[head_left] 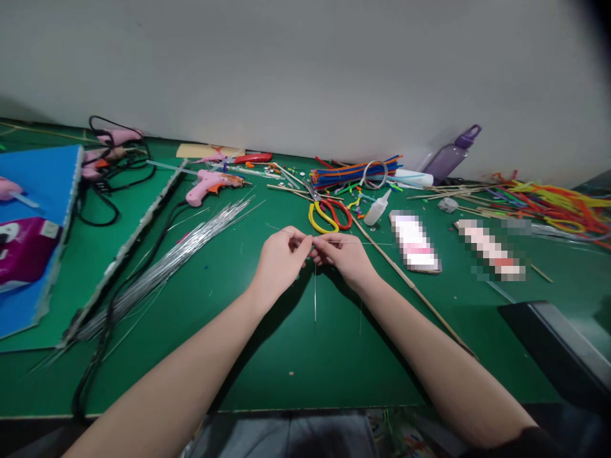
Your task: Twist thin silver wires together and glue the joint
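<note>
My left hand (281,257) and my right hand (344,254) meet over the middle of the green mat (296,356), fingertips pinched together on a thin silver wire (316,292). One strand of the wire hangs down toward me between the wrists. A small green bit shows at the fingertips, too small to name. Both hands are closed. A bundle of long silver wires (181,254) lies on the mat to the left of my left hand. Yellow-and-red scissors (329,213) lie just beyond my hands.
A pink glue gun (212,184) with a black cord lies at the back left, near a blue foam sheet (38,216). Pipe cleaners (548,203), a small glue bottle (377,208), wooden sticks (410,283) and a purple bottle (451,156) crowd the back right.
</note>
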A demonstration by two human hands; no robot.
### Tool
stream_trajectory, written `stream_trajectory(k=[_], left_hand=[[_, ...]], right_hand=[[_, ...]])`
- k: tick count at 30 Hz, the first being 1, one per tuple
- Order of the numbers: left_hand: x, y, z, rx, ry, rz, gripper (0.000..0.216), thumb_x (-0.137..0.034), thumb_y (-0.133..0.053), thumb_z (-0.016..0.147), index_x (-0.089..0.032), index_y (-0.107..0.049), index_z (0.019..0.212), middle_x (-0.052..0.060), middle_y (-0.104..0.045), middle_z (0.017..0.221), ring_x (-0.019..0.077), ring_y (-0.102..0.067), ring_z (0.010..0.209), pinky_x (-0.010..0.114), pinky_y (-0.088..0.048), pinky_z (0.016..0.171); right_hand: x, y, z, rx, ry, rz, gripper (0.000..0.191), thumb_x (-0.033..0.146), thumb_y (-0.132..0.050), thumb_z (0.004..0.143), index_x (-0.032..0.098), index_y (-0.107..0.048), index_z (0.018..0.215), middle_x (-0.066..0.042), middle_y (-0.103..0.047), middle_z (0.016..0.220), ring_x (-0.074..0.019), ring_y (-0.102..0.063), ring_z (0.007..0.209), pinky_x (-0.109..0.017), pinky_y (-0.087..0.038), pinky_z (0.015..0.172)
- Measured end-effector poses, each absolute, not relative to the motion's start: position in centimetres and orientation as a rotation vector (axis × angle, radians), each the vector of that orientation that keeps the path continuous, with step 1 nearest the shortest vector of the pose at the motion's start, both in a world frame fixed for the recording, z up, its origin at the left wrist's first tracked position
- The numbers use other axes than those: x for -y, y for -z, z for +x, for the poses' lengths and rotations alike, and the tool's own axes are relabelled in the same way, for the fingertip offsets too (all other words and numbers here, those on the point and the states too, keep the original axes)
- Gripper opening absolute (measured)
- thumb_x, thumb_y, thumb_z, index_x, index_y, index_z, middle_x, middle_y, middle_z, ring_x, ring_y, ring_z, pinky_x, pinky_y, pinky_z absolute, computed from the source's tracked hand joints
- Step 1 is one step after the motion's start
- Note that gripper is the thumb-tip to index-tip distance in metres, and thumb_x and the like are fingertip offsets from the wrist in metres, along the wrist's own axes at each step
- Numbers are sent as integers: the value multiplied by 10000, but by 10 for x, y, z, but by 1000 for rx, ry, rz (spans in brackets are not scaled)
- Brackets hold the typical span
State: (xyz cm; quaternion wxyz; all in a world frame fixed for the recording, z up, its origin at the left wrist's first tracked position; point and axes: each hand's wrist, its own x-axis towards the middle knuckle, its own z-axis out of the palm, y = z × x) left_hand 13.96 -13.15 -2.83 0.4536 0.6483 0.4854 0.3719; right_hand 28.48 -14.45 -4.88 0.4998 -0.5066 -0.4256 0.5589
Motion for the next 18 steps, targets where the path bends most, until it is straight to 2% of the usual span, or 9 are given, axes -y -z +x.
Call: stream_trajectory(k=[6, 13, 18], left_hand=[[133, 29, 138, -1210, -948, 1675, 173, -288, -554, 838, -173, -553, 710, -8, -622, 610, 99, -524, 466, 222, -389, 474], [134, 27, 141, -1176, -968, 1592, 150, -290, -559, 827, -181, -567, 725, -13, -611, 596, 100, -502, 452, 211, -348, 425], [131, 28, 141, -1129, -981, 1547, 140, -283, -582, 806, -166, -588, 729, -4, -617, 598, 100, -513, 450, 215, -367, 436]], right_hand=[[144, 49, 285, 1025, -1372, -1216, 349, 429, -813, 585, 148, -696, 756, -10, -686, 615, -86, -601, 514, -235, -513, 551], [145, 50, 282, 974, -1270, -1174, 324, 444, -792, 603, 158, -698, 724, -8, -683, 615, -101, -603, 535, -258, -524, 575], [144, 51, 282, 999, -1238, -1181, 314, 441, -790, 611, 159, -698, 713, -9, -683, 609, -101, -591, 517, -258, -512, 558]])
